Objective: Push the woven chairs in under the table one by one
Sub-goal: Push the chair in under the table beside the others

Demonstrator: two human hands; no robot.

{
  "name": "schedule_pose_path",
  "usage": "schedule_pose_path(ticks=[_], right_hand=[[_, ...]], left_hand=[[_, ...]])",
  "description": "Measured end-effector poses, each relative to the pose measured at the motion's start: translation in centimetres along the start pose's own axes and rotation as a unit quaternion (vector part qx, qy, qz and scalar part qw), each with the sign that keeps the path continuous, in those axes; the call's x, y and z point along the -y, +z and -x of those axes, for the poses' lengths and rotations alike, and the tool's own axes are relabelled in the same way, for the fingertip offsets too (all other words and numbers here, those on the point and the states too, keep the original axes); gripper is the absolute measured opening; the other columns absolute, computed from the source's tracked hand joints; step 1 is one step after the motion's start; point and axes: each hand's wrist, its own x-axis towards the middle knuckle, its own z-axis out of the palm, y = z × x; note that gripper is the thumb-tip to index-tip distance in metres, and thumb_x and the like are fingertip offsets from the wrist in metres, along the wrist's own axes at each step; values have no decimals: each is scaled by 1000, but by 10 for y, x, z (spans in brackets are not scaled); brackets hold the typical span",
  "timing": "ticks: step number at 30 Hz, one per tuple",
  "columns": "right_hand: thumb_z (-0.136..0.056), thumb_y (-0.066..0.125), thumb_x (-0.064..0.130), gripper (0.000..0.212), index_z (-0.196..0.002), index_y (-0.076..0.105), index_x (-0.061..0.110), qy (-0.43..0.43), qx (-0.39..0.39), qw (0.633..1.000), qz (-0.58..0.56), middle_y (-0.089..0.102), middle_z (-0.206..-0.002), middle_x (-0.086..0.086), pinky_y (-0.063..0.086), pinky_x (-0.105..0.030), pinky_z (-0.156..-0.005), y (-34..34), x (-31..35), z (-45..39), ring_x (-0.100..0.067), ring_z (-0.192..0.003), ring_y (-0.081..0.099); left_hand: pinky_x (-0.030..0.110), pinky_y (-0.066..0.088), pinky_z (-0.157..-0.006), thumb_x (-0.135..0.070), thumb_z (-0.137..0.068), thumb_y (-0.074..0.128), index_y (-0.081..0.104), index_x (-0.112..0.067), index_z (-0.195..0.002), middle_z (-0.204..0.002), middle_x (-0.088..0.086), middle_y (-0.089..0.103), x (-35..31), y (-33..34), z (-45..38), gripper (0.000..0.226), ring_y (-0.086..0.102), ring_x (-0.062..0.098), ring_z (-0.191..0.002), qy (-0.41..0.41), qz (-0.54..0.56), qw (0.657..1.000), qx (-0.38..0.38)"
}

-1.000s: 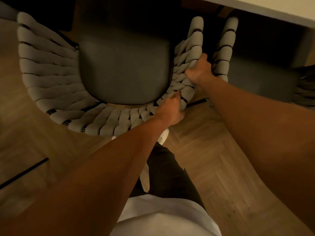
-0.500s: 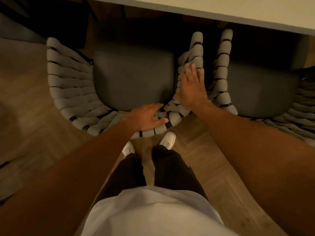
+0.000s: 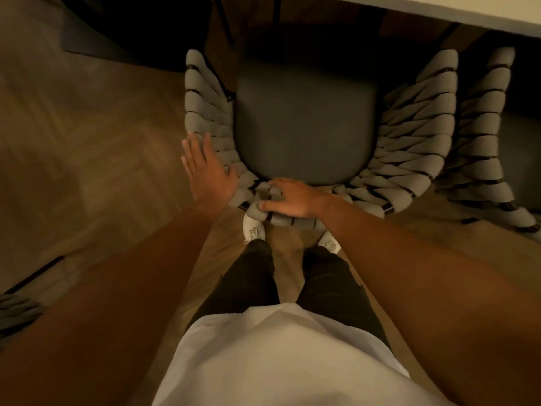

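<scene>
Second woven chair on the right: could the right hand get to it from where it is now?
Probably yes. The right hand rests on the near chair's back, and the second chair stands right beside it with nothing between.

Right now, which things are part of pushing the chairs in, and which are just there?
Part of the job:
- woven chair, under both hands
- left hand, fingers straight
- right hand, resting on the chair's back
- second woven chair
- table

Just there:
- wooden floor
- white shoes

We see the wooden floor [image 3: 87, 159] carrying a woven chair [image 3: 409, 133] at twelve o'clock, another [image 3: 486, 148] seemingly at two.
</scene>
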Motion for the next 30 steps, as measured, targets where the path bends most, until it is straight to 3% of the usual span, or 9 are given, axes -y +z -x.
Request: schedule_pose_path(ticks=[2,5,9,15,19,22,25,27,30], right_hand=[[-85,66,67,97,-161,25,23,9,10,1000,2,31,-164,-1,36,-38,-111,17,19,-16,-24,-146,36],[-81,76,52,89,-153,36,19,34,7,999,42,49,-148,-7,46,-37,-97,41,38,-36,-27,-130,51],[-87,71,38,68,-145,44,15,62,-12,992,106,58,-131,-12,51,-38,-88,55,47,-42,-31,-115,59],[-89,65,34,46,-128,54,12,65,-10,992,110,61,-120,-12,55,-41,-86,52,52,-44,-29,-106,61],[-91,63,35,49,-133,52,12,56,-44,993,93,60,-121,-10,53,-41,-84,34,68,-57,-29,-107,60],[-94,61,34,49,-136,51,12,54,-64,993,88,56,-122,-9,42,-35,-75,17,78,-70,-28,-108,58],[-93,62,33,44,-130,54,11,55,-75,993,74,54,-111,-5,43,-33,-74,8,80,-82,-21,-95,56],[-92,63,35,44,-129,55,12,61,-77,992,73,57,-115,-5,48,-35,-77,6,79,-88,-20,-92,55],[-93,64,36,53,-138,51,12,76,-65,991,85,58,-130,-11,43,-31,-82,5,80,-90,-28,-109,59]], left_hand=[[51,17,-123,-31,-90,67,1,-20,-160,-167,12,-4,9,-2,-3,96,4,33,-153,-50,106,993,12],[39,18,-123,-25,-89,71,-6,-21,-160,-166,10,7,16,0,-11,105,17,25,-150,-123,235,964,33],[43,33,-118,-16,-88,73,11,-12,-158,-155,12,36,19,0,-19,93,39,27,-141,-153,322,932,59],[29,29,-115,-12,-95,64,6,-9,-159,-159,8,32,16,-6,-27,86,36,21,-143,-140,326,932,75],[33,29,-117,-11,-98,57,-2,-16,-159,-159,8,28,13,-19,-62,86,36,22,-142,-131,333,928,103],[47,29,-118,-9,-93,60,-3,-6,-157,-158,23,26,15,-28,-92,90,34,37,-143,-97,279,949,114],[46,29,-116,-8,-93,59,-2,-2,-157,-157,27,27,14,-31,-111,89,34,40,-142,-83,254,957,117],[41,31,-115,-8,-94,60,0,-4,-157,-156,25,30,10,-30,-113,87,37,37,-140,-82,258,956,113],[17,25,-108,-6,-97,59,9,-7,-156,-156,13,33,8,-25,-111,78,38,23,-140,-74,318,941,94]])
